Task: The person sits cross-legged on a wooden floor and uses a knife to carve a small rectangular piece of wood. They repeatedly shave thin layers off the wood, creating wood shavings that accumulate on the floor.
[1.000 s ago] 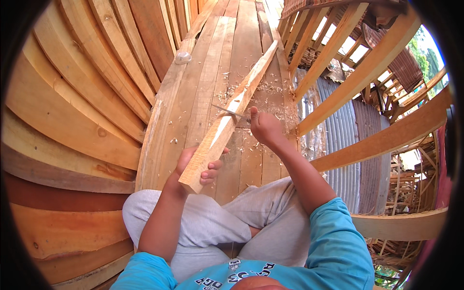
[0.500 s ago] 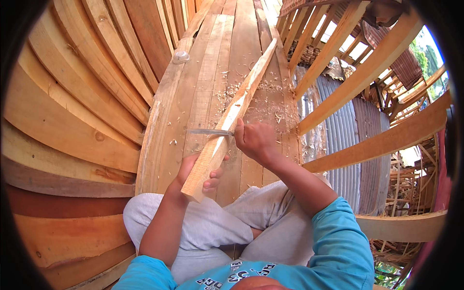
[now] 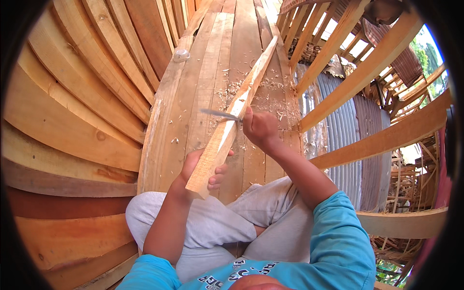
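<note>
A long, tapering wooden piece (image 3: 217, 151) slants from just above my lap to the far right, its thin end reaching across the floorboards. My left hand (image 3: 192, 165) is wrapped round its thick near end from below, fingertips showing on the right side. In my closed right hand (image 3: 260, 128) is a knife, its handle hidden by the fingers. The knife's blade (image 3: 219, 113) points left and crosses over the wood near its middle. Pale, freshly cut faces show along the wood's upper side.
Curled shavings (image 3: 275, 84) lie scattered over the plank floor (image 3: 205, 82). A small clear object (image 3: 181, 55) rests at the floor's left edge. Upright boards (image 3: 77, 140) wall the left side. Spaced wooden slats (image 3: 348, 87) stand on the right, with corrugated metal sheets (image 3: 345, 150) beyond them.
My right hand has moved the knife away from me along the wood and slightly right, and the blade has tilted. My left hand and the near end have shifted slightly right and up.
</note>
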{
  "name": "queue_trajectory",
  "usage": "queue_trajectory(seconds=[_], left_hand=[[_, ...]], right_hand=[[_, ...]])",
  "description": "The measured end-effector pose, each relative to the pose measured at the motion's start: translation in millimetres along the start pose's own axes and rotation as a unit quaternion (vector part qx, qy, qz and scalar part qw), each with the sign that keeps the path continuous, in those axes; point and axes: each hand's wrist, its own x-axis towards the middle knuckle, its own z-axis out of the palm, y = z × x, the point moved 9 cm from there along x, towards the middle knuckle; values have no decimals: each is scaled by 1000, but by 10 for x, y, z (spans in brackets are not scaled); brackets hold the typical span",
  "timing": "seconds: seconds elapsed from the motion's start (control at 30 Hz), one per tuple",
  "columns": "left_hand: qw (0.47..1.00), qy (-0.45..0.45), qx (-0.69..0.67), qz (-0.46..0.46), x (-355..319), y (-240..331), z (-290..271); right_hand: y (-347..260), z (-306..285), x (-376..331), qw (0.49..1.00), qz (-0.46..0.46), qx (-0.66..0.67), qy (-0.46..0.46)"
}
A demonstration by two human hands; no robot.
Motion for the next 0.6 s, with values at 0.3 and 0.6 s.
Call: queue_trajectory(seconds=[0.3,0.6], left_hand=[[998,35,59,2,48,22,-91],[987,79,141,19,61,-95,-166]], right_hand=[[335,62,110,997,45,-25,56],[495,30,182,995,104,-1,-10]])
